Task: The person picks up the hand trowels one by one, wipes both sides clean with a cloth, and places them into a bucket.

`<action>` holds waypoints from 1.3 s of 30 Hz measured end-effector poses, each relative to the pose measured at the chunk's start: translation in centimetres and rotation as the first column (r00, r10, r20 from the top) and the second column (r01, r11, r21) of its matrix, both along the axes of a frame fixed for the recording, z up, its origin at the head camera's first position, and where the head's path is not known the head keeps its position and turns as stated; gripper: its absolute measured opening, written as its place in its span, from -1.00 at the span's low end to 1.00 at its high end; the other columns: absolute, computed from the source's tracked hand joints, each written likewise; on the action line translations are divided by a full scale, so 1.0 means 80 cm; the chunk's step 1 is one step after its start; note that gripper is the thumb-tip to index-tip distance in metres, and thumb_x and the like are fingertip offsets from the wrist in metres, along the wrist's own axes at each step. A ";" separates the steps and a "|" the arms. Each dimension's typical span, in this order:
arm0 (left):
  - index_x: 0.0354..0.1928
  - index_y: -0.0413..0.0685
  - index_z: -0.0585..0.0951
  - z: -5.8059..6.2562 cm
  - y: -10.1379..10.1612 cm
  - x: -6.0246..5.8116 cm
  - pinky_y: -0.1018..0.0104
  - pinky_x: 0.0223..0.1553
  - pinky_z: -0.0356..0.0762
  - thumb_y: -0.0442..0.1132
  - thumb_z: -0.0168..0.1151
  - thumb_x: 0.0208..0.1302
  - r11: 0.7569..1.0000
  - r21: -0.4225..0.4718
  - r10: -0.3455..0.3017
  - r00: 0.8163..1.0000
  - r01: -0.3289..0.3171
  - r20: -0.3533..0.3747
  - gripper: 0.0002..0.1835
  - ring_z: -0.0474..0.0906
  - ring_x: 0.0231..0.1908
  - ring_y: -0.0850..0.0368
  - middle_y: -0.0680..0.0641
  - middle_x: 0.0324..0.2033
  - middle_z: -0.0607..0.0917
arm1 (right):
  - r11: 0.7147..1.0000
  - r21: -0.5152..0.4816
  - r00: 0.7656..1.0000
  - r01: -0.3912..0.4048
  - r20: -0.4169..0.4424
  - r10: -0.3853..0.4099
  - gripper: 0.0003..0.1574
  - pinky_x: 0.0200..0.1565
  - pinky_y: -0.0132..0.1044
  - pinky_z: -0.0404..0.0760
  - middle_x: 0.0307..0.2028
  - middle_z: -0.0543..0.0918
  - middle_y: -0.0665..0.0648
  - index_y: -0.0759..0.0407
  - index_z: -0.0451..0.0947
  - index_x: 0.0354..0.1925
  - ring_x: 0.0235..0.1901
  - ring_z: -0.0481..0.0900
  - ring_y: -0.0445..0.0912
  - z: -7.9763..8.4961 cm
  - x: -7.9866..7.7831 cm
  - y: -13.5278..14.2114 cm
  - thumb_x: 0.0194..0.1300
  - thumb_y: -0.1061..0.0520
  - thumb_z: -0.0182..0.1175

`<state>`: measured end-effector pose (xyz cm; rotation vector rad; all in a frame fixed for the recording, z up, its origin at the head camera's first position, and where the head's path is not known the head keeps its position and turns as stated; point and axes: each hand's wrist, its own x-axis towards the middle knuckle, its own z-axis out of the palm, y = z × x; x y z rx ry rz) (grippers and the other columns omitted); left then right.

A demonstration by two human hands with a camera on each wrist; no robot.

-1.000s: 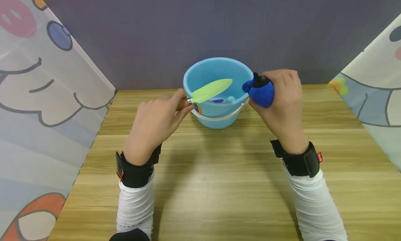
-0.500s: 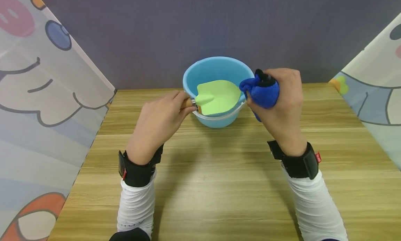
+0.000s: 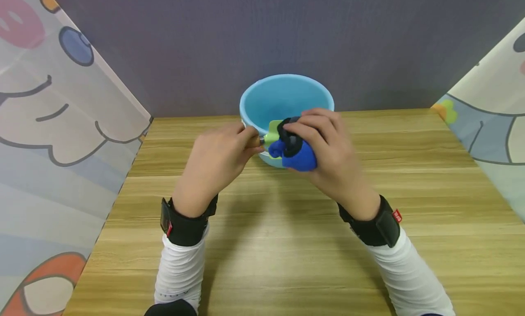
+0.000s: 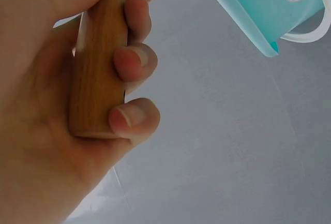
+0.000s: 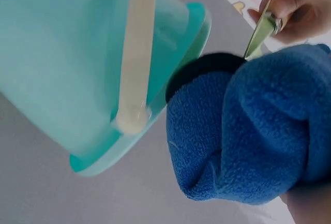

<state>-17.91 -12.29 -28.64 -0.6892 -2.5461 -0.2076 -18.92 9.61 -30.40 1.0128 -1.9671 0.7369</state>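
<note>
My left hand grips the wooden handle of a small garden trowel, fingers curled round it. The trowel's light green blade points right, in front of the blue bucket. A bunched blue terry cloth with a black part is held in my right hand. It covers most of the blade in the head view. The right wrist view shows the cloth close to the blade, with the bucket beside it. How the right fingers lie under the cloth is hidden.
The bucket has a white carrying handle hanging at its side. It stands at the back of the wood-grain table, close to the dark grey wall. Cartoon-printed panels flank the table left and right.
My right hand has moved left and slightly down, bringing the cloth over the trowel blade. The trowel first turned its blade from edge-on to flat. The left hand has shifted slightly right.
</note>
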 end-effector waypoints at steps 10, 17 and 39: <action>-0.34 -0.08 0.57 0.002 0.011 0.008 0.26 -0.67 0.39 -0.12 0.24 0.30 0.997 -0.061 -0.060 0.997 0.057 -0.040 -0.82 0.39 -0.58 0.13 0.00 -0.58 0.52 | 0.972 0.202 0.992 0.117 0.020 -0.123 -0.22 0.07 0.21 0.35 -0.03 0.70 0.27 0.22 0.59 0.01 0.12 0.41 0.19 -0.012 -0.006 -0.005 -0.25 0.04 0.60; -0.37 -0.09 0.57 0.002 0.012 0.009 0.27 -0.68 0.36 -0.11 0.23 0.31 0.996 -0.066 -0.067 0.996 0.063 -0.060 -0.80 0.38 -0.60 0.12 -0.01 -0.59 0.51 | 0.954 0.260 0.987 0.146 0.023 -0.158 -0.18 0.05 0.22 0.37 -0.03 0.68 0.26 0.22 0.59 0.00 0.11 0.41 0.20 -0.010 -0.007 -0.004 -0.30 0.01 0.61; -0.36 -0.10 0.59 0.003 0.011 0.010 0.26 -0.67 0.40 -0.11 0.25 0.29 0.996 -0.084 -0.045 0.997 0.040 -0.060 -0.80 0.39 -0.60 0.12 -0.02 -0.58 0.54 | 0.942 0.296 0.982 0.160 0.052 -0.183 -0.05 0.04 0.24 0.48 0.01 0.62 0.27 0.21 0.57 0.03 0.11 0.42 0.20 -0.012 -0.007 -0.007 -0.40 -0.06 0.63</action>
